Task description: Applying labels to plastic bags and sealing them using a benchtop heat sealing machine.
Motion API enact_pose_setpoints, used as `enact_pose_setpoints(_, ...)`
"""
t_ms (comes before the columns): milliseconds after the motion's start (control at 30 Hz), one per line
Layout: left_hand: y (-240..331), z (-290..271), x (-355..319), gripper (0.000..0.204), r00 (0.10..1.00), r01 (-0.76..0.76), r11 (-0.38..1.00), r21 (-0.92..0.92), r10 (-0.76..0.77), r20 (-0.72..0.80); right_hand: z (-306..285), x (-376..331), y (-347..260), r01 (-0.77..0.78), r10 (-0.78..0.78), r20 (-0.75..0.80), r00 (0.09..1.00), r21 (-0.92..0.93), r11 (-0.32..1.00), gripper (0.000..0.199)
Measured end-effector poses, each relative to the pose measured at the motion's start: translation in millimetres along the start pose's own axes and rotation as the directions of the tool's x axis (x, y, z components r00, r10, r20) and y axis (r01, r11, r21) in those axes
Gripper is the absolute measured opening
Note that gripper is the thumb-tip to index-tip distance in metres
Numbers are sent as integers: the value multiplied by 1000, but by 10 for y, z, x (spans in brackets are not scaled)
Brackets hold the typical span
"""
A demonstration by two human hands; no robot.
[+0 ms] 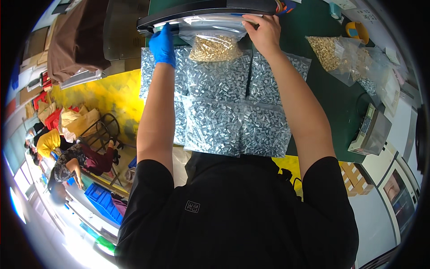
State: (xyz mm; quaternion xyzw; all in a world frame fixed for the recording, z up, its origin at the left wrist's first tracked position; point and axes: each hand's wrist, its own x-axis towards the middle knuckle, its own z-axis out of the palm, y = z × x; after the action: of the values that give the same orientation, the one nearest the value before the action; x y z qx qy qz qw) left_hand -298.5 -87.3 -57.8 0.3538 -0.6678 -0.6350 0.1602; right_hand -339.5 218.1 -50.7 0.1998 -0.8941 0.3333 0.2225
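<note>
Black cloth of the wearer's shirt (pixel 246 219) lies nearest, its short sleeves giving way to two bare forearms reaching forward over the table (pixel 329 105), which has a dark green top. Between the forearms, and partly beneath them, six clear bags of silver-coloured metal pieces (pixel 212 123) lie flat in two rows of three, the near left one largely hidden by the left arm. Beyond them, a bag of brass-coloured pieces (pixel 215 48) rests against the far middle silver bag, its clear upper part spread out below a long black bar (pixel 208 7). The right hand (pixel 266 36), bare, pinches the right edge of that plastic between thumb and forefinger. The left hand (pixel 162 47), in a blue glove, is at the plastic's left end; its fingers are partly hidden, so I cannot tell whether they grip it. Near the table's right edge stands a grey box-shaped device (pixel 371 130); farther up that side is another bag of brass-coloured pieces (pixel 327 53), with a yellow round object (pixel 357 31) just beyond. Off to the left are a brown cover (pixel 74 38), yellow flooring (pixel 101 92), a blue crate (pixel 103 201) and, farther away, co-workers (pixel 96 159).
</note>
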Motion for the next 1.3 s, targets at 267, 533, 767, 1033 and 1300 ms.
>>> enact_pose_setpoints(267,1138,769,-441,39,423,-906,316,281,669,612,-27,-41,77,9,-8,-22,1000,23,1000,18)
enact_pose_setpoints(533,1074,933,-251,62,419,-907,76,414,242,875,-27,-7,139,-10,11,-10,1000,87,996,16)
enact_pose_setpoints(767,1014,1045,-173,52,477,-878,43,477,167,863,-47,36,289,-69,56,56,997,272,960,26)
enact_pose_setpoints(1033,798,1095,-120,43,596,-802,109,587,205,776,-439,-212,418,-183,210,-59,976,305,935,49)
enact_pose_setpoints(1300,781,1098,-210,31,591,-778,-39,627,292,752,-531,-784,-135,-336,364,-5,931,372,865,26)
